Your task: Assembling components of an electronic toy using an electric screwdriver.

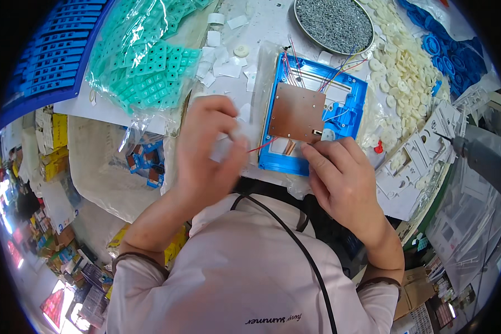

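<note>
A blue plastic casing lies before me, its inside facing up. Over it sits a brown circuit board, and thin red, blue and dark wires rise from the casing's far edge. My right hand has its bent fingers at the board's near right corner, beside a small metal switch. To the left of the casing hovers my left hand, smeared by motion. A red wire runs from under the board toward its thumb; the blur hides whether the fingers touch it.
A round tray of small screws stands at the back. Right of the casing are heaped cream plastic discs, white plastic frames and an electric screwdriver. Bagged green keypads lie at the left, above a bin holding blue parts.
</note>
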A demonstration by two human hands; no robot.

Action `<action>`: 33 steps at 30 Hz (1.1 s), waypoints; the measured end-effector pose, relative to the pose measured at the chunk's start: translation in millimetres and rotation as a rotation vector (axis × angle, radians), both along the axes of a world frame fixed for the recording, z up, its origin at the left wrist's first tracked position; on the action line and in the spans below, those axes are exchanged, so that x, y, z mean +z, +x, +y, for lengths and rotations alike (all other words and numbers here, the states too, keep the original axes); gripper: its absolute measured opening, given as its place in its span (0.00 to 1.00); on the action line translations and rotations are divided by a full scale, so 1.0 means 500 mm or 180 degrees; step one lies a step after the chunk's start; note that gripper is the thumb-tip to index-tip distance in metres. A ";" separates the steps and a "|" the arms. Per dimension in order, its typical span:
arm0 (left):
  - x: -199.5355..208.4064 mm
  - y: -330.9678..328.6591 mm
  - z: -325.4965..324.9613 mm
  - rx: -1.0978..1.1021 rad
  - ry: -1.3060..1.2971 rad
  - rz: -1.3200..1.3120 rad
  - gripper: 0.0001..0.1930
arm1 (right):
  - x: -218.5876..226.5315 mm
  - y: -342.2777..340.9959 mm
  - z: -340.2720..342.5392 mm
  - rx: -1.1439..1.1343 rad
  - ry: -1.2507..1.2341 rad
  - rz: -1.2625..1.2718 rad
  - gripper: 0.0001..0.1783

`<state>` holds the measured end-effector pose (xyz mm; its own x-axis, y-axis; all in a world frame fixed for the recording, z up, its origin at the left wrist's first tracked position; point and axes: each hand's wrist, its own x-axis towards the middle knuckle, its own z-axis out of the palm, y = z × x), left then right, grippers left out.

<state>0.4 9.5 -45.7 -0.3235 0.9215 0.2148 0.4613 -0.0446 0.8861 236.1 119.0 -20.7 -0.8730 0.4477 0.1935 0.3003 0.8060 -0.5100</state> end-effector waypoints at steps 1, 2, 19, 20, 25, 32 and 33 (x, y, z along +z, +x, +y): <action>0.000 -0.004 -0.005 0.0033 -0.0072 -0.0046 0.10 | -0.002 -0.001 -0.001 0.0008 0.0018 0.0011 0.27; -0.001 -0.008 -0.009 0.0056 -0.0144 -0.0094 0.11 | -0.001 -0.003 -0.003 0.0016 0.0048 -0.0047 0.28; 0.029 -0.003 0.052 -0.0486 -0.0269 -0.0758 0.04 | 0.019 -0.033 -0.027 0.0106 0.0452 -0.0936 0.31; 0.030 -0.002 0.060 -0.0523 -0.0316 -0.0816 0.04 | 0.021 -0.038 -0.029 0.0134 0.0418 -0.0988 0.32; 0.026 0.007 0.086 -0.0788 -0.0301 -0.0952 0.04 | 0.038 -0.051 -0.042 0.0089 0.0423 -0.1393 0.35; 0.008 0.001 0.085 -0.0638 -0.0379 -0.1464 0.04 | 0.043 -0.036 -0.020 0.0414 0.0035 -0.1265 0.37; 0.011 0.005 0.084 -0.0582 -0.0513 -0.1743 0.04 | 0.047 -0.033 -0.016 0.0448 -0.0033 -0.1254 0.37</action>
<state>2.9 51.3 -40.2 -0.1807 0.9798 -0.0856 -0.0669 0.0746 0.9950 219.8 111.2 2.7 -0.9322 0.3188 -0.1715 0.3613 0.8486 -0.3865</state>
